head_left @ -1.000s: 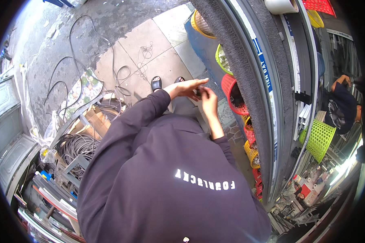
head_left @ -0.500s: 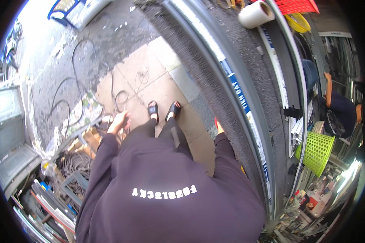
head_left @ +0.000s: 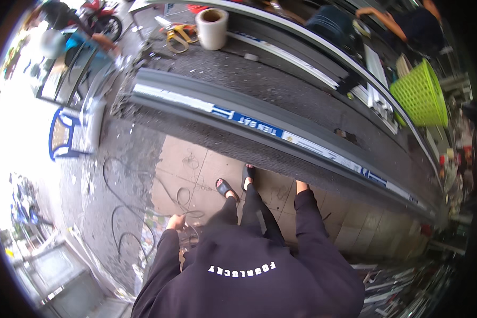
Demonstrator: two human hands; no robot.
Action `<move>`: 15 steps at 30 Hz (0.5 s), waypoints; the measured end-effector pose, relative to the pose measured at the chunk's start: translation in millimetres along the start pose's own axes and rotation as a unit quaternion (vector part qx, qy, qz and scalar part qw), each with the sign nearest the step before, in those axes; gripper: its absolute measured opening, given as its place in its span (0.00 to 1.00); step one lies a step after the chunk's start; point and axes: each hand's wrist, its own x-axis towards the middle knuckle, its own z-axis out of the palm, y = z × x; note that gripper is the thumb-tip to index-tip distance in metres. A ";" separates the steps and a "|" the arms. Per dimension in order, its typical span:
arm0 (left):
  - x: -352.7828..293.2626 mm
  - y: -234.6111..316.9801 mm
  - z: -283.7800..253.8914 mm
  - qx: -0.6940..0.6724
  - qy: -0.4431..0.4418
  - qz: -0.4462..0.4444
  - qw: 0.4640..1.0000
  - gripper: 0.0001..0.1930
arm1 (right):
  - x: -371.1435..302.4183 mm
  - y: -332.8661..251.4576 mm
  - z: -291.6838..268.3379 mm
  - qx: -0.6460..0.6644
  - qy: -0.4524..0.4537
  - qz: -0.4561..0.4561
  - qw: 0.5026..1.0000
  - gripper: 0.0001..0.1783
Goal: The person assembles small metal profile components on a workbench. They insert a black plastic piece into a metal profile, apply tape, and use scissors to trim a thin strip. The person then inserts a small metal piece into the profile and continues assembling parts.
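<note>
My left hand (head_left: 176, 221) hangs low beside my left leg, its fingers loosely curled with nothing visible in them. My right hand (head_left: 301, 186) is at the near edge of a dark, carpet-topped bench (head_left: 196, 130); its fingers are hidden there, so I cannot tell whether it holds anything. Across the bench in front of me lies a long grey profile bar (head_left: 180, 108), with a strip of white and blue printed film along it. Further back stand a roll of clear-white film (head_left: 212, 32) and yellow-handled scissors (head_left: 177, 38).
A lime-green basket (head_left: 421, 95) stands at the right, near a co-worker in dark clothes (head_left: 416, 29). A blue-framed chair (head_left: 63, 132) is at the left. Dark cable (head_left: 114, 212) loops over the floor. Metal lengths (head_left: 403, 286) lie piled at the lower right.
My view has turned to the right, so the bench now runs across in front of me. The scissors have come into view. My right hand, beside a red thing earlier, is now at the bench edge.
</note>
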 end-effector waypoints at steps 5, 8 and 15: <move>34.2 141.3 -59.9 -0.124 0.042 0.080 0.988 0.17 | -51.3 7.7 -27.5 0.065 0.046 -0.025 0.996 0.16; 54.4 210.7 -46.1 -0.094 0.019 0.237 0.967 0.15 | -97.0 10.2 -65.1 0.132 0.085 0.040 0.987 0.18; 111.2 305.4 67.8 -0.045 -0.180 0.146 0.972 0.25 | -174.7 66.7 -174.2 0.370 0.083 0.215 0.900 0.29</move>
